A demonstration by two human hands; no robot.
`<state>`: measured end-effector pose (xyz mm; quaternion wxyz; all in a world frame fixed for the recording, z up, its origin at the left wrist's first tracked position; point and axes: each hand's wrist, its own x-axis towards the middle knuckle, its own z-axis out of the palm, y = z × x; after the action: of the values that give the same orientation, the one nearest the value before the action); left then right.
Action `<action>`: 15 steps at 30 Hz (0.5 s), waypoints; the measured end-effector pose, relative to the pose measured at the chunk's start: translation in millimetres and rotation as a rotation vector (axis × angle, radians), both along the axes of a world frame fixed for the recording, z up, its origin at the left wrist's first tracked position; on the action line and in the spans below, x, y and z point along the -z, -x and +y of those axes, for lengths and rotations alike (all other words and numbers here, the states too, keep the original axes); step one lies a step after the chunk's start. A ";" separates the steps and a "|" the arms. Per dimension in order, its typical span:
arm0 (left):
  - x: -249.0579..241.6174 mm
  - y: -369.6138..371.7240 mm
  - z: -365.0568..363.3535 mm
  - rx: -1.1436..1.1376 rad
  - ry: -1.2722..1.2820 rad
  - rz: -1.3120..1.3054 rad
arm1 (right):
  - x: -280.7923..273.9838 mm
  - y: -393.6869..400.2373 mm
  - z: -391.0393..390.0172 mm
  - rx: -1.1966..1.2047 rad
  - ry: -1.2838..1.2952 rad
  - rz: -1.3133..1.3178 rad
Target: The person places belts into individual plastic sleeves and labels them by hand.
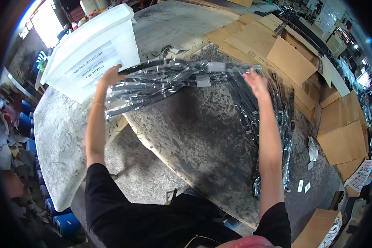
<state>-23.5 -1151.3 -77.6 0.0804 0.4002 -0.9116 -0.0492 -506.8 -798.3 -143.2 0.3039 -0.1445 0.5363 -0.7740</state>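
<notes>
Several long black belts in clear plastic sleeves (169, 78) stretch across the table between my hands. My left hand (110, 76) is at their left end, in front of the white bin, with its fingers bent around the edge of the bundle. At the right end, my right hand (257, 84) is raised with its fingers apart, beside the plastic; it holds nothing that I can see. More wrapped black belts (246, 109) lie on the table under and beside my right forearm. A pale label (203, 81) shows on the bundle.
A white plastic bin (91, 53) with a printed sheet stands at the back left. Opened cardboard boxes (291, 62) line the right side of the stained table (186, 136). Small white tags (300, 185) lie at the right. Blue containers (66, 224) sit on the floor at left.
</notes>
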 end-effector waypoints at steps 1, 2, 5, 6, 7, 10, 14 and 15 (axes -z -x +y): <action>12.3 12.5 -0.1 -0.010 0.104 -0.047 | 15.9 -11.2 -6.6 0.022 -0.072 -0.001; 37.3 25.9 8.1 -0.003 0.116 0.049 | 27.1 -31.2 -3.9 0.008 -0.089 0.034; 97.4 67.4 91.4 0.166 0.098 0.059 | 43.7 -114.6 45.8 -0.158 -0.089 0.158; 116.7 79.8 122.8 0.205 0.111 0.074 | 42.4 -144.6 76.5 -0.230 -0.102 0.155; 136.3 88.7 153.2 0.256 0.115 0.085 | 49.0 -167.2 107.8 -0.285 -0.149 0.180; 168.0 115.8 229.2 0.398 -0.041 0.266 | 73.9 -225.5 208.2 -0.150 -0.262 0.080; 172.6 131.9 252.7 0.347 0.044 0.228 | 47.2 -288.0 335.7 0.161 -0.478 -0.067; 180.0 131.8 248.4 0.336 0.071 0.227 | 44.5 -295.8 360.6 0.290 -0.578 -0.043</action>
<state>-155.3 -902.9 -257.7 0.1873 0.2311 -0.9518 -0.0746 -211.0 -437.7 -187.7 0.2303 0.0423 0.7424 -0.6277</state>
